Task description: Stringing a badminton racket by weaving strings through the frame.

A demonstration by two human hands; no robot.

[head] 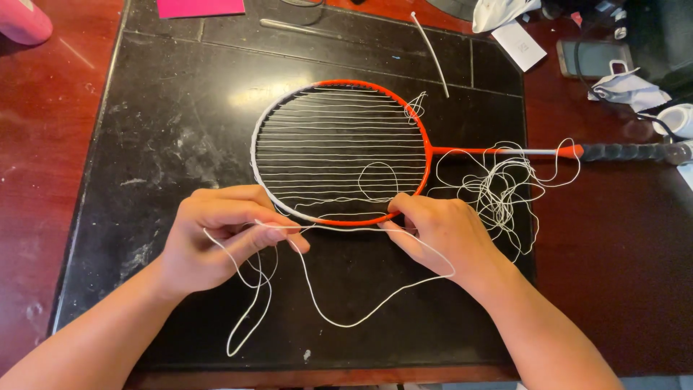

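The racket (pixel 339 152) lies mid-mat, handle toward the right edge. The left hand (pixel 216 238) pinches the white string (pixel 346 318); the right hand (pixel 440 231) grips the frame's near rim, fingers closed. Loose string loops toward the black mat's (pixel 144 144) near edge, on a red-brown tabletop (pixel 43 144).

Both forearms are showing bare from the lower frame edge up to the wrists, with no sleeve reaching into view, and the left hand (pixel 216 242) and right hand (pixel 440 235) are wearing no gloves, rings, watch or bands.
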